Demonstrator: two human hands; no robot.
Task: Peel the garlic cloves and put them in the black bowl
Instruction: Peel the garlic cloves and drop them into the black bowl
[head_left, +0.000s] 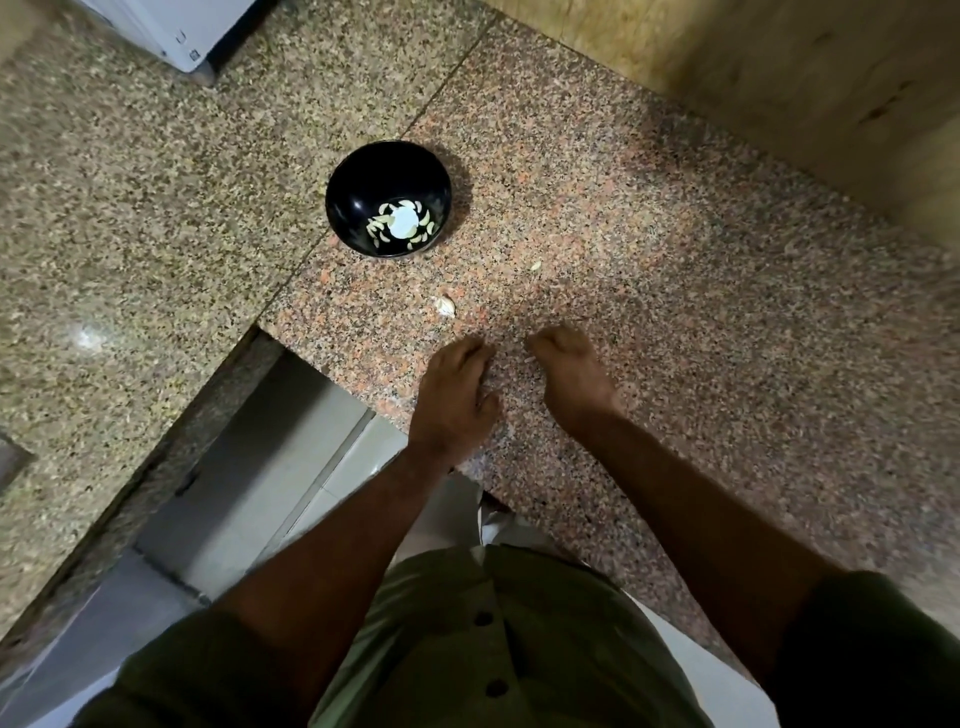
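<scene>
A glossy black bowl (388, 199) sits upright holding peeled garlic cloves (400, 227), with an unpeeled clove (445, 305) lying just nearer.

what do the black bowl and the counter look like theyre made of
The black bowl looks like glossy plastic or glazed ceramic: its smooth dark wall carries soft highlights, but the look alone does not settle which. The counter looks like polished granite: a dense speckle of pink, grey and black grains, a straight seam between slabs, and a light glare on the greyer slab at left.

Olive-green short-sleeved shirt (467, 649), dark buttons (484, 618) down front; forearms bare.
</scene>
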